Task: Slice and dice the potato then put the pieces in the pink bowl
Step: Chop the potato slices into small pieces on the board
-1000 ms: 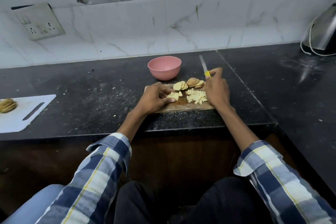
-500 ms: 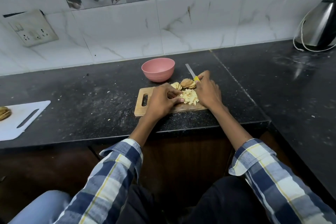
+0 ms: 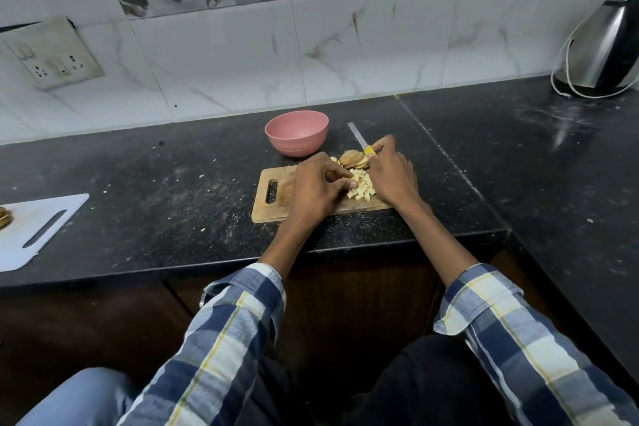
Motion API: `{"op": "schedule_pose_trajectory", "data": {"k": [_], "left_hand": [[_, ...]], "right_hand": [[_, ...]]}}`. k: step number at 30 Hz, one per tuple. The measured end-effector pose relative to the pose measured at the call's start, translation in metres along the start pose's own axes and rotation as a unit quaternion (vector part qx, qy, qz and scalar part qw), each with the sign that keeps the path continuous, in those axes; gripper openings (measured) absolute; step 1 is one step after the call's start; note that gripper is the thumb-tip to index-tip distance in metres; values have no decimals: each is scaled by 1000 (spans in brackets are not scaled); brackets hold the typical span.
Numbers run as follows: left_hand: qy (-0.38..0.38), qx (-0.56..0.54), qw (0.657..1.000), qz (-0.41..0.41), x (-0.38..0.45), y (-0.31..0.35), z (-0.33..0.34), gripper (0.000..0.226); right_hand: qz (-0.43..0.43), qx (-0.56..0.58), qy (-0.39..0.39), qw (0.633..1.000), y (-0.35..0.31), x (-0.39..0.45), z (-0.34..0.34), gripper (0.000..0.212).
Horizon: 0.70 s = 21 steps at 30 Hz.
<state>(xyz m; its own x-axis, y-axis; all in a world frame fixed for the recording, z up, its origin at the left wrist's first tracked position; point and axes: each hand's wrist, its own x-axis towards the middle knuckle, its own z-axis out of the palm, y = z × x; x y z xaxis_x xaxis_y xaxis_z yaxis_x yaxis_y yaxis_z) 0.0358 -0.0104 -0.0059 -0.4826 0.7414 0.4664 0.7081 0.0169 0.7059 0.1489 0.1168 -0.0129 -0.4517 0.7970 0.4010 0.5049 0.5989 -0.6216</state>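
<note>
A wooden cutting board (image 3: 273,209) lies on the black counter. On it sits a heap of diced potato (image 3: 361,187) with a fan of potato slices (image 3: 352,160) behind it. My left hand (image 3: 316,188) has curled fingers against the left side of the dice. My right hand (image 3: 392,175) borders the heap's right side and holds a knife (image 3: 359,139) by its yellow handle, blade pointing away toward the wall. The pink bowl (image 3: 296,138) stands empty just behind the board.
A white cutting board (image 3: 41,228) with potato slices (image 3: 5,218) lies at the far left. A steel kettle (image 3: 603,48) with a cord stands at the back right. A wall socket (image 3: 52,55) is on the tiles. The counter edge runs just below the wooden board.
My left hand has slid right across the board, pushing loose pieces into the heap of dice beside my right hand. The view has shifted left and nearer.
</note>
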Motion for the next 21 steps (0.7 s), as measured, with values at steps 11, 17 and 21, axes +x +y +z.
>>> {"op": "schedule_pose_trajectory", "data": {"k": [11, 17, 21], "left_hand": [[19, 1, 1000, 20, 3, -5, -8, 9], [-1, -40, 999, 21, 5, -3, -16, 21], [-12, -106, 994, -19, 5, -3, -19, 17]], "right_hand": [[-7, 22, -4, 1000, 1, 0, -2, 13], [-21, 31, 5, 999, 1, 0, -2, 12], [-27, 32, 14, 999, 1, 0, -2, 11]]}}
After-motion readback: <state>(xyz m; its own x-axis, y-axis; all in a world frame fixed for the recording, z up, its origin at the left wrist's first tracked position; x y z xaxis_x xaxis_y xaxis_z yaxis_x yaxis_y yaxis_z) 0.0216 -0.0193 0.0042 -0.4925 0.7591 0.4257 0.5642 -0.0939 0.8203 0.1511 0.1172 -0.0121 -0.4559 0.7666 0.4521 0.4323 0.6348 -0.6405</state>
